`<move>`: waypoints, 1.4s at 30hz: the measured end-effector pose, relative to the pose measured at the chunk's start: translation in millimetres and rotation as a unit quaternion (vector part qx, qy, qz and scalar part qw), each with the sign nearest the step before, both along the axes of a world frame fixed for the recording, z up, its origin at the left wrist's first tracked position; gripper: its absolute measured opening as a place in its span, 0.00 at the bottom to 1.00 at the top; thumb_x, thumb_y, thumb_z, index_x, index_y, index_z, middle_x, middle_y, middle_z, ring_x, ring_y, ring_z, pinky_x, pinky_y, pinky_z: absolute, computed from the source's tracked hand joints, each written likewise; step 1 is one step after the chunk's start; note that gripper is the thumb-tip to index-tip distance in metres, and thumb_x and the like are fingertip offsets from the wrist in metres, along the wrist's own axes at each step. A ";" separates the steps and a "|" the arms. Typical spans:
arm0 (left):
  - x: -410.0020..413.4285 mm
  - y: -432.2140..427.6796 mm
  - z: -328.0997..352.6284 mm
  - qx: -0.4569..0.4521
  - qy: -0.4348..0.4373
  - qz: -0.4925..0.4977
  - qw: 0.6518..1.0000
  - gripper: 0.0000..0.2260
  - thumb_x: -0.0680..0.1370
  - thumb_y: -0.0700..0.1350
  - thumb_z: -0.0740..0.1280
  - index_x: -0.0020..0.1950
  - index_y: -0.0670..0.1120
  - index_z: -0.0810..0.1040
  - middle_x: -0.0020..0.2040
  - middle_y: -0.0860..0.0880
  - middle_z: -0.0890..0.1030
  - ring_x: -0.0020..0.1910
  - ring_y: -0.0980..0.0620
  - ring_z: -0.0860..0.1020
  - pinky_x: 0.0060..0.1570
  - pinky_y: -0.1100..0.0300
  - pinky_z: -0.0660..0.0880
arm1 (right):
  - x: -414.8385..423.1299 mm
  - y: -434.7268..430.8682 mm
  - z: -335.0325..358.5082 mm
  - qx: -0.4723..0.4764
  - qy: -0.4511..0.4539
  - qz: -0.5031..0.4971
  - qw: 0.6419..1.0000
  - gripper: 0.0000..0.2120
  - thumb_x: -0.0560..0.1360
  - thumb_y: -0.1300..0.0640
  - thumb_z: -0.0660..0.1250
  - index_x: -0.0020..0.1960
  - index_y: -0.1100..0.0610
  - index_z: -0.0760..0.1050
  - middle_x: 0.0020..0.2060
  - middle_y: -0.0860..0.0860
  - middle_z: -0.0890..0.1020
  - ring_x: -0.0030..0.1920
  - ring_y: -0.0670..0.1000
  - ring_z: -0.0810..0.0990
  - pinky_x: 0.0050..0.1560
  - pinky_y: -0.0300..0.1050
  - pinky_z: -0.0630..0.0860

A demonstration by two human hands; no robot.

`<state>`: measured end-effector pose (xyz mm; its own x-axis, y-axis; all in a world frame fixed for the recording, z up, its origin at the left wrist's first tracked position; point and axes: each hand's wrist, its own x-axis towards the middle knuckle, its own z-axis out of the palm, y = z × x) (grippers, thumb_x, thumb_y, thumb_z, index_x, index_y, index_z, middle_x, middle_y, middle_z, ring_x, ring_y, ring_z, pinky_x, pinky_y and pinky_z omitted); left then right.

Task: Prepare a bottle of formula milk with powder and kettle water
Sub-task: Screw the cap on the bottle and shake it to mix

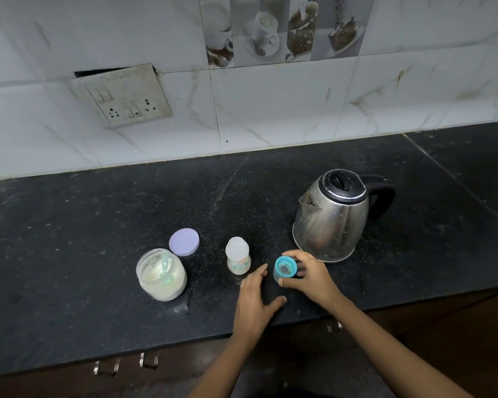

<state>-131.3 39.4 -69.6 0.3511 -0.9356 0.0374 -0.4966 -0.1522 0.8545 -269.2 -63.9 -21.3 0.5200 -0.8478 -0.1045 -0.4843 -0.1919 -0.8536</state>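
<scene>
A small open feeding bottle (238,257) with milky contents stands upright on the black counter (98,225). Right of it, my right hand (308,272) grips the bottle's cap (285,268), a clear cover with a blue ring, resting on the counter. My left hand (255,300) lies open on the counter just left of the cap, fingers apart, holding nothing. An open jar of white powder (161,278) with a pale scoop (165,264) inside stands to the left; its lilac lid (184,242) lies behind it. The steel kettle (335,216) with a black handle stands at the right.
A tiled wall (270,110) with a socket plate (127,99) runs along the counter's back. The counter's front edge and cabinet handles (148,360) lie below my arms.
</scene>
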 end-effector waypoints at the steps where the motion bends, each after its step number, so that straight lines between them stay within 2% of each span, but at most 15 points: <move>1: -2.1 -5.7 1.4 0.006 -0.010 -0.013 1.000 0.34 0.68 0.50 0.76 0.72 0.52 0.67 0.63 0.60 0.70 0.64 0.62 0.68 0.64 0.66 0.65 | 0.3 0.8 1.0 0.016 -0.013 -0.001 1.000 0.24 0.64 0.60 0.79 0.57 0.50 0.76 0.51 0.44 0.80 0.51 0.40 0.79 0.50 0.33 0.75; 5: -7.0 -20.9 1.8 -0.003 -0.019 -0.016 1.000 0.26 0.69 0.51 0.74 0.67 0.52 0.72 0.62 0.57 0.76 0.61 0.59 0.71 0.63 0.60 0.69 | 0.1 4.3 2.7 0.065 -0.057 -0.013 0.996 0.24 0.64 0.63 0.79 0.56 0.51 0.77 0.49 0.47 0.83 0.51 0.41 0.81 0.54 0.39 0.78; 8: -8.2 -23.4 2.4 -0.005 -0.021 0.004 1.000 0.22 0.73 0.50 0.72 0.65 0.51 0.72 0.60 0.55 0.76 0.59 0.57 0.72 0.60 0.56 0.71 | 2.1 9.7 7.0 0.074 -0.090 -0.034 0.993 0.23 0.65 0.63 0.78 0.58 0.52 0.76 0.51 0.47 0.83 0.53 0.43 0.81 0.56 0.41 0.77; 10: -7.9 -23.8 0.8 -0.007 -0.017 0.005 1.000 0.24 0.73 0.51 0.72 0.67 0.51 0.70 0.61 0.55 0.76 0.60 0.57 0.71 0.61 0.56 0.71 | 4.8 11.1 11.9 0.074 -0.124 -0.047 0.988 0.21 0.69 0.64 0.75 0.60 0.54 0.75 0.52 0.47 0.82 0.54 0.44 0.81 0.54 0.40 0.77; 12: -6.4 -21.0 0.8 0.000 -0.005 -0.008 1.000 0.32 0.70 0.52 0.74 0.71 0.51 0.67 0.63 0.55 0.74 0.63 0.58 0.70 0.63 0.58 0.69 | 9.7 9.2 23.4 0.117 -0.166 -0.052 0.978 0.21 0.72 0.66 0.71 0.63 0.56 0.73 0.53 0.50 0.81 0.53 0.44 0.81 0.51 0.38 0.77; 14: -1.7 -14.0 -0.2 0.001 0.015 -0.016 1.000 0.36 0.68 0.52 0.76 0.72 0.51 0.66 0.64 0.57 0.73 0.63 0.60 0.69 0.64 0.61 0.68 | 17.7 3.2 33.8 0.163 -0.182 -0.049 0.968 0.25 0.72 0.67 0.71 0.66 0.57 0.69 0.56 0.53 0.80 0.54 0.46 0.81 0.51 0.38 0.77; 16: 5.3 -3.2 -0.1 -0.038 0.014 0.003 0.999 0.32 0.67 0.53 0.76 0.68 0.51 0.69 0.62 0.59 0.74 0.62 0.60 0.71 0.63 0.59 0.70 | 26.8 -6.9 43.6 0.108 -0.109 -0.042 0.987 0.29 0.68 0.62 0.77 0.64 0.55 0.68 0.53 0.51 0.80 0.50 0.45 0.81 0.49 0.33 0.76; 19: 22.6 9.8 6.0 -0.123 0.009 0.109 0.986 0.26 0.66 0.54 0.75 0.60 0.53 0.69 0.57 0.64 0.70 0.56 0.56 0.73 0.56 0.59 0.72 | 44.0 -22.8 61.7 -0.031 0.037 0.026 0.998 0.28 0.61 0.55 0.81 0.56 0.52 0.72 0.46 0.46 0.77 0.42 0.40 0.75 0.42 0.27 0.70; 22: 45.4 4.6 12.3 -0.124 0.043 0.187 0.974 0.29 0.66 0.47 0.79 0.62 0.50 0.69 0.56 0.56 0.71 0.57 0.56 0.72 0.57 0.61 0.71 | 66.9 -38.3 74.1 -0.123 0.119 0.154 0.973 0.27 0.63 0.52 0.80 0.59 0.51 0.76 0.51 0.47 0.77 0.49 0.43 0.75 0.50 0.31 0.70; 25: 71.7 -9.6 13.7 -0.061 0.081 0.131 0.986 0.35 0.65 0.46 0.79 0.69 0.47 0.68 0.64 0.53 0.73 0.63 0.58 0.72 0.62 0.61 0.70 | 95.2 -46.3 79.5 -0.185 0.187 0.255 0.930 0.28 0.64 0.56 0.77 0.63 0.48 0.75 0.55 0.49 0.76 0.56 0.49 0.73 0.58 0.44 0.71; 28: 88.5 -21.4 16.1 -0.026 0.109 0.047 0.993 0.34 0.65 0.50 0.78 0.69 0.50 0.70 0.63 0.57 0.77 0.62 0.62 0.74 0.60 0.68 0.69 | 117.6 -42.0 85.0 -0.197 0.250 0.322 0.892 0.27 0.65 0.62 0.74 0.62 0.48 0.73 0.56 0.49 0.74 0.55 0.51 0.74 0.54 0.52 0.75; 31: 96.3 -27.9 18.7 -0.009 0.124 0.015 0.992 0.24 0.65 0.52 0.76 0.58 0.59 0.74 0.54 0.57 0.82 0.55 0.61 0.79 0.53 0.69 0.73 | 129.0 -38.2 85.4 -0.204 0.276 0.364 0.866 0.23 0.65 0.65 0.73 0.56 0.50 0.74 0.53 0.48 0.75 0.52 0.52 0.76 0.49 0.56 0.77; 33: 99.8 -30.2 16.9 -0.006 0.139 0.004 0.990 0.22 0.66 0.46 0.78 0.54 0.61 0.74 0.51 0.57 0.82 0.53 0.61 0.80 0.52 0.68 0.74 | 131.0 -37.9 84.0 -0.215 0.271 0.388 0.854 0.21 0.65 0.66 0.73 0.55 0.51 0.75 0.53 0.48 0.75 0.52 0.51 0.76 0.51 0.55 0.77; 36: 102.8 -31.3 13.3 -0.003 0.146 -0.006 0.989 0.23 0.67 0.41 0.78 0.53 0.60 0.74 0.50 0.59 0.82 0.52 0.64 0.79 0.52 0.69 0.73 | 130.1 -37.5 84.9 -0.233 0.251 0.412 0.844 0.19 0.67 0.69 0.71 0.54 0.53 0.78 0.54 0.48 0.77 0.54 0.50 0.74 0.55 0.52 0.74; 42: 109.2 -32.8 5.3 -0.003 0.128 -0.031 0.991 0.21 0.68 0.44 0.77 0.55 0.59 0.74 0.50 0.60 0.81 0.54 0.63 0.79 0.55 0.67 0.74 | 133.3 -37.6 87.0 -0.286 0.283 0.460 0.792 0.19 0.66 0.73 0.68 0.51 0.56 0.79 0.54 0.49 0.79 0.55 0.52 0.74 0.52 0.55 0.75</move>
